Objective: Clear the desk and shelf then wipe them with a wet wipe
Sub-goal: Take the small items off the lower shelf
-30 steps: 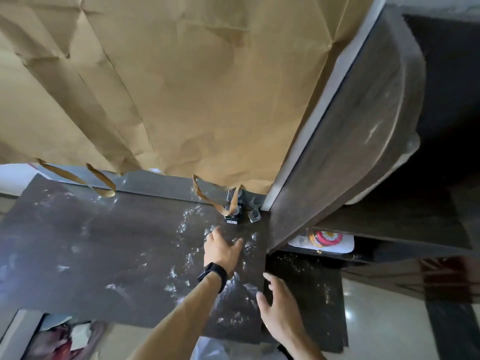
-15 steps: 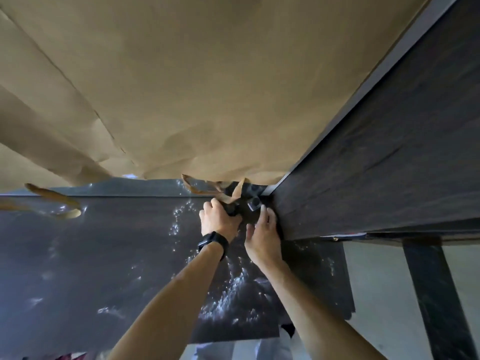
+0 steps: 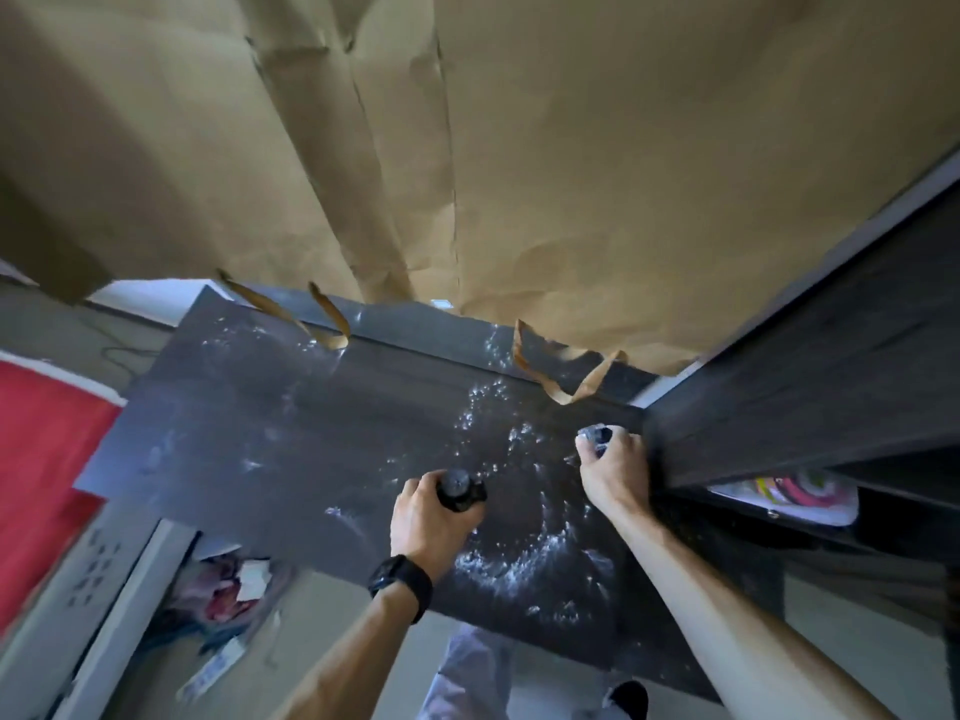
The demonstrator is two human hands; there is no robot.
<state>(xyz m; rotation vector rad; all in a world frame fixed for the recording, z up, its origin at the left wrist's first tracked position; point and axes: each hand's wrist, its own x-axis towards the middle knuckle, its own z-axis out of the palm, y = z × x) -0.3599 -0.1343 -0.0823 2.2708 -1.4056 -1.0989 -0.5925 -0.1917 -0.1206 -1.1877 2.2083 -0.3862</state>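
**Q:** What is being shown at the left?

**A:** A red panel point(image 3: 47, 459) is being shown at the far left. The dark desk point(image 3: 249, 428) is being shown beside it, with brown paper point(image 3: 571, 174) hanging along its far edge. White dust point(image 3: 524, 558) is being seen scattered over the desk's right half.

**Q:** How far along is the task being judged?

**A:** The clearing of the desk is being judged nearly done, since the last small items are being lifted in the hands. The wiping is being judged not yet begun: the dust is lying unwiped and no wet wipe is being seen.

**Q:** Where are the items being held relative to the fingers?

**A:** Near the middle, a small black object point(image 3: 460, 491) is being gripped by the left hand point(image 3: 434, 522). The fingers are being curled round it, and its top is showing above them. Further right, a small grey piece point(image 3: 597, 438) is being pinched at the fingertips of the right hand point(image 3: 615, 472), just beside the shelf unit point(image 3: 810, 397). What either item is cannot be told.

**Q:** And at the far right?

**A:** A colourful item point(image 3: 784, 488) is being seen lying in the shelf unit's lower compartment, so the shelf is being judged not yet cleared.
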